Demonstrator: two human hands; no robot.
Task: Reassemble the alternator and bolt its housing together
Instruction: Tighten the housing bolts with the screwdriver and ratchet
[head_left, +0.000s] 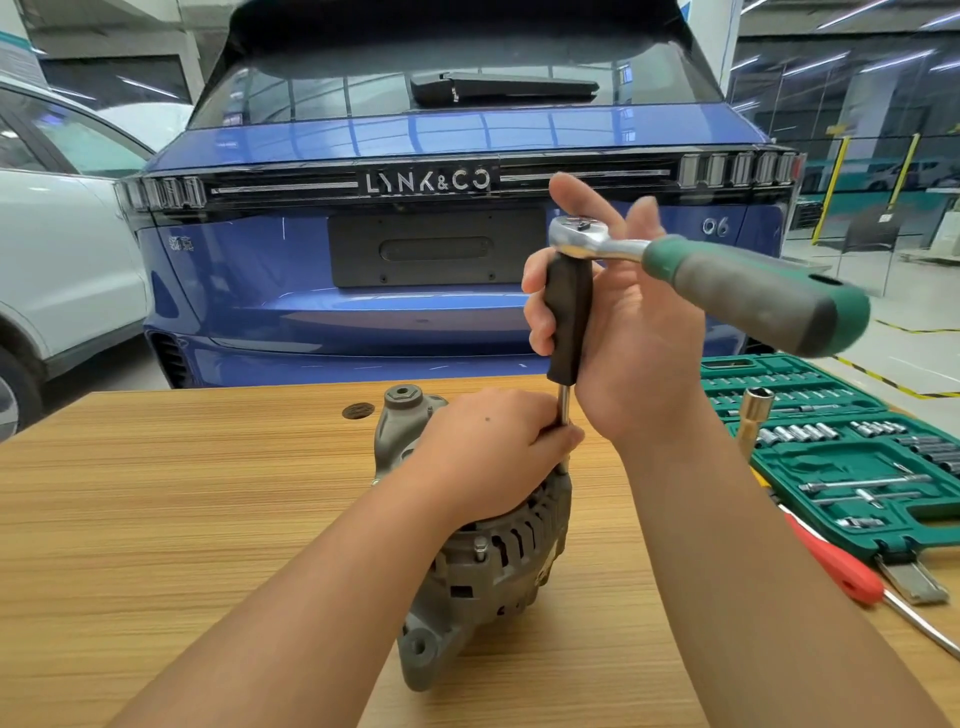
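The grey alternator (483, 566) sits on the wooden table (182, 493), its finned housing facing me. My left hand (483, 452) lies on top of it, fingers curled round the steel shaft (563, 410) of a driver just above the housing edge. My right hand (618, 322) grips the driver's black handle (569, 317), held upright. A chrome ratchet (587, 236) sits on the handle's top, and its green and grey grip (758, 291) sticks out to the right. The driver's tip is hidden behind my left hand.
An open green socket set case (852, 447) lies at the table's right, with a brass-coloured socket (753, 421) standing in it. A red-handled screwdriver (836, 566) lies in front of the case. A blue car (441, 249) stands just behind the table.
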